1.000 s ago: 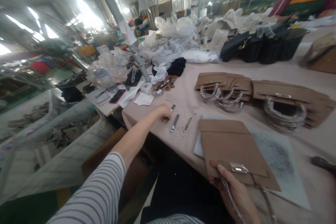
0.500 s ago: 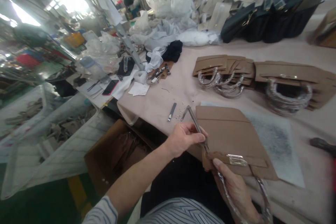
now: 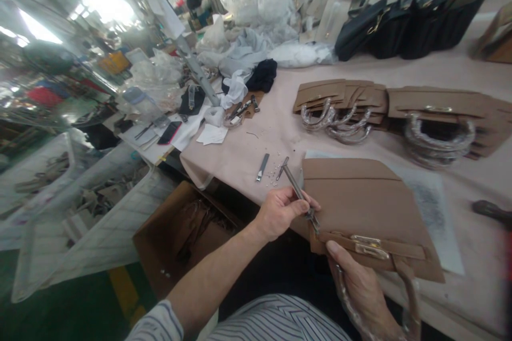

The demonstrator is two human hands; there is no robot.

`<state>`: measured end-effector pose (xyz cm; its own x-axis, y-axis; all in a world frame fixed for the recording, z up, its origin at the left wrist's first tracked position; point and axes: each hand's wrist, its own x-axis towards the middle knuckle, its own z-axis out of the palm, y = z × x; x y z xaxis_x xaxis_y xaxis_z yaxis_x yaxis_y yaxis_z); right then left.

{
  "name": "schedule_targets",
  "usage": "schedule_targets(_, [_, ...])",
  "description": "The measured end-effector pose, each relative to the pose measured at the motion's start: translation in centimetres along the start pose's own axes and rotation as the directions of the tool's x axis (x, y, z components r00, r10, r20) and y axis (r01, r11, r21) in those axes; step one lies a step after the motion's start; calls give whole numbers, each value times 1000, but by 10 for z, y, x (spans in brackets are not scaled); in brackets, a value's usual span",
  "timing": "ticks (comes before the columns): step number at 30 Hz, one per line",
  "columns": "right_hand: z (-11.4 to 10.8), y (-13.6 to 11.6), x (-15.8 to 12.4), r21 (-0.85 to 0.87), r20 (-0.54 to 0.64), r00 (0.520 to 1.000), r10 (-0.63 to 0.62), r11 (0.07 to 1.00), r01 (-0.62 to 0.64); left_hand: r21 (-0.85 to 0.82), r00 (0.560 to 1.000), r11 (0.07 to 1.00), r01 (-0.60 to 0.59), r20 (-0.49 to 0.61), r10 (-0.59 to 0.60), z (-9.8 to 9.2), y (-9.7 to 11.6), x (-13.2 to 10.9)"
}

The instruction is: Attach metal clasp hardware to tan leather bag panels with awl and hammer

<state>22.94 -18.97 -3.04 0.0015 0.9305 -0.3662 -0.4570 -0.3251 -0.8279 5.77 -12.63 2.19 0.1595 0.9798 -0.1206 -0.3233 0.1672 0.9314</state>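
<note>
My left hand (image 3: 282,213) is closed, pinching a slender metal hand tool (image 3: 295,185). The tool's lower end meets the left edge of a brown leather bag panel (image 3: 360,197); its exact kind is not clear. My right hand (image 3: 362,282) grips the panel's near-left corner, thumb on top and fingers hidden underneath. A strap with a shiny metal clasp (image 3: 370,246) crosses the panel. Its plastic-wrapped handle (image 3: 411,298) hangs at the near edge, partly behind my right hand. A flat metal clipper-like tool (image 3: 262,167) lies left of the panel, near tiny scattered bits.
Brown bag pieces (image 3: 340,90) with wrapped handles lie in stacks behind. Black bags (image 3: 416,32) stand at the back right. A white speckled sheet (image 3: 436,213) is under the panel. Below the table's left edge sits a cardboard box (image 3: 160,234). A phone (image 3: 169,132) lies left.
The panel has shifted and turned slightly, its right end reaching farther right over the white sheet. The tool's lower end now sits slightly higher at the panel's edge. Both hands keep their hold.
</note>
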Motion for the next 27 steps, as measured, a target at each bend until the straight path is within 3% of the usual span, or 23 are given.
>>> schedule_targets(4, [4,-3,-1,-9,3,1000,-11,1000,11,-114,998,993,23,-59,-30,5,10,-4])
schedule_targets(8, [5,-2,-3,-36,-11,1000,9,999,-9,-98,996,995,29,-77,-36,8,16,-9])
schedule_targets(16, [9,0,-6,-155,-29,1000,-1,988,-3,-91,997,996,18,-74,-25,7,9,-14])
schedule_targets(27, [14,-1,-8,-104,29,999,16,995,-13,-211,989,974,78,-107,-102,-2,5,-14])
